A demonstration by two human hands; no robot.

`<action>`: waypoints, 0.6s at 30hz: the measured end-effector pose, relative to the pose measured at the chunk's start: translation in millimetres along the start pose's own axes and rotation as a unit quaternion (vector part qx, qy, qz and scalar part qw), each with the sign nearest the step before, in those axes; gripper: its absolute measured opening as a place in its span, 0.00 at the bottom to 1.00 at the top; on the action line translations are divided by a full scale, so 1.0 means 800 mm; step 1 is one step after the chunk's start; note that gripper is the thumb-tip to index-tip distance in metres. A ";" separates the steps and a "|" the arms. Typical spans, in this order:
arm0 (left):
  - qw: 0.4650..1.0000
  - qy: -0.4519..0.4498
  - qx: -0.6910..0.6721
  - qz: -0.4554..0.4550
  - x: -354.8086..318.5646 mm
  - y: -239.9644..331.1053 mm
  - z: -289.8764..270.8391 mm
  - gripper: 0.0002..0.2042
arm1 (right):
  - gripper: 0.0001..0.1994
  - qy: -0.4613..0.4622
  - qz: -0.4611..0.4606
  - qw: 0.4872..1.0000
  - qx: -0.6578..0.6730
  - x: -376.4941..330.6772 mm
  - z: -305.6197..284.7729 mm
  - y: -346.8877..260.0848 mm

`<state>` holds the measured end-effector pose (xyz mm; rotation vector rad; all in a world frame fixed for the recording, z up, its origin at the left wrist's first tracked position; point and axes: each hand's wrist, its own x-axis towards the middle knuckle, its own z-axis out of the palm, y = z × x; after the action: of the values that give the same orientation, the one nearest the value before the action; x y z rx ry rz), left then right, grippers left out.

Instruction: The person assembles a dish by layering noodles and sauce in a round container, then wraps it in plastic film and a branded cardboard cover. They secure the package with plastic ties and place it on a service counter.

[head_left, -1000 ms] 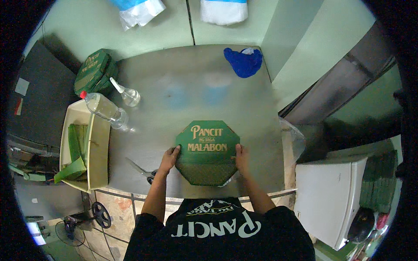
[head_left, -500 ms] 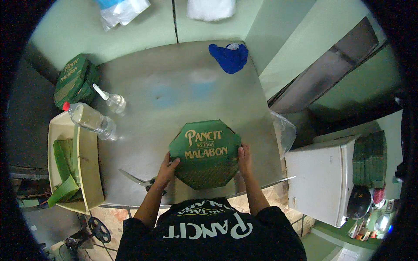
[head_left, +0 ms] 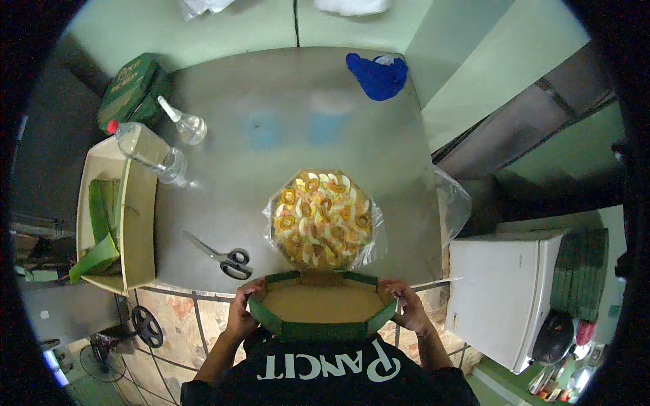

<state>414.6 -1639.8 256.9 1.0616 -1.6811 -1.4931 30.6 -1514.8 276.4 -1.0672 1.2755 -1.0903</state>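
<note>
My left hand (head_left: pixel 244 306) and my right hand (head_left: pixel 410 310) grip opposite sides of a green octagonal box lid (head_left: pixel 325 330). The lid is tipped back toward me, its plain brown inside facing up. Beyond it, seemingly joined along the near edge, lies the open box with a noodle dish (head_left: pixel 321 220) topped with egg slices and brown rings. See-through plastic film (head_left: pixel 376 233) sticks out around the dish. Black-handled scissors (head_left: pixel 230 261) lie on the metal table, a little beyond my left hand.
At left, a cream bin (head_left: pixel 140 237) holds green leaves (head_left: pixel 101 216). Nearby are a red-capped bottle (head_left: pixel 145 149), a spray bottle (head_left: pixel 188 126) and green boxes (head_left: pixel 132 91). A blue cloth (head_left: pixel 380 78) sits at the far right corner. A white appliance (head_left: pixel 497 291) stands at right.
The closed green box has been opened. Its lid has swung toward me in both hands, and the food inside now shows. My left hand has moved away from the scissors' handles.
</note>
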 end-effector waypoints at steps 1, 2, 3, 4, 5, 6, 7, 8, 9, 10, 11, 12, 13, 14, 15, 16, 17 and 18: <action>1.000 0.014 0.013 -0.018 -0.006 -0.001 0.001 0.28 | 0.27 -0.011 -0.019 1.000 -0.018 -0.002 0.001 -0.001; 0.999 0.020 0.024 -0.009 -0.010 -0.001 0.003 0.28 | 0.27 -0.008 -0.012 1.000 -0.027 -0.002 0.003 -0.003; 0.999 0.030 0.044 -0.010 -0.013 0.000 0.004 0.29 | 0.27 -0.007 -0.008 0.999 -0.034 -0.003 0.004 -0.006; 0.999 0.027 0.020 -0.018 -0.015 0.002 0.005 0.29 | 0.27 -0.007 -0.002 0.999 -0.036 -0.002 0.003 -0.010; 1.000 0.021 0.004 -0.010 -0.018 0.004 0.005 0.30 | 0.27 -0.012 -0.004 0.999 -0.052 -0.002 0.002 -0.015; 1.000 0.021 -0.004 -0.010 -0.019 0.007 0.005 0.30 | 0.27 -0.018 -0.004 0.998 -0.062 -0.001 0.000 -0.020; 1.000 0.020 -0.013 -0.010 -0.022 0.010 0.005 0.31 | 0.27 -0.023 -0.005 0.997 -0.073 0.000 -0.003 -0.024; 1.000 0.015 -0.013 -0.019 -0.025 0.013 0.003 0.31 | 0.26 -0.040 -0.007 0.996 -0.081 0.000 -0.006 -0.028; 0.999 0.009 -0.012 -0.028 -0.029 0.015 0.002 0.32 | 0.25 -0.056 -0.008 0.994 -0.089 0.000 -0.009 -0.031; 1.000 0.003 -0.019 -0.020 -0.034 0.018 0.000 0.32 | 0.24 -0.078 -0.029 0.993 -0.085 -0.002 -0.012 -0.033; 0.999 0.000 -0.004 -0.039 -0.040 0.019 -0.002 0.31 | 0.23 -0.089 -0.011 0.991 -0.098 -0.003 -0.015 -0.033; 0.999 -0.007 0.002 -0.041 -0.045 0.021 -0.004 0.31 | 0.22 -0.102 -0.012 0.990 -0.100 -0.007 -0.017 -0.033; 0.998 -0.016 0.009 -0.056 -0.047 0.022 -0.005 0.30 | 0.22 -0.126 0.002 0.985 -0.114 -0.008 -0.018 -0.032; 0.998 -0.014 0.035 -0.042 -0.047 0.022 -0.005 0.29 | 0.22 -0.105 -0.004 0.988 -0.110 -0.009 -0.019 -0.031; 0.997 -0.014 0.061 -0.040 -0.041 0.024 -0.004 0.28 | 0.22 -0.095 0.005 0.988 -0.118 -0.007 -0.019 -0.031; 0.997 -0.012 0.077 -0.030 -0.029 0.026 -0.004 0.27 | 0.23 -0.079 0.014 0.990 -0.120 0.001 -0.019 -0.031; 0.995 0.018 0.078 -0.055 -0.013 0.028 0.001 0.25 | 0.27 -0.049 0.052 0.969 -0.235 0.012 -0.020 -0.032; 0.996 0.028 0.078 0.017 0.014 0.030 0.001 0.24 | 0.28 0.004 0.122 0.977 -0.175 0.034 -0.018 -0.031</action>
<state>405.5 -1648.5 279.6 1.1393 -1.7898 -1.3163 16.0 -1545.5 295.8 -1.1275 1.5988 -0.6999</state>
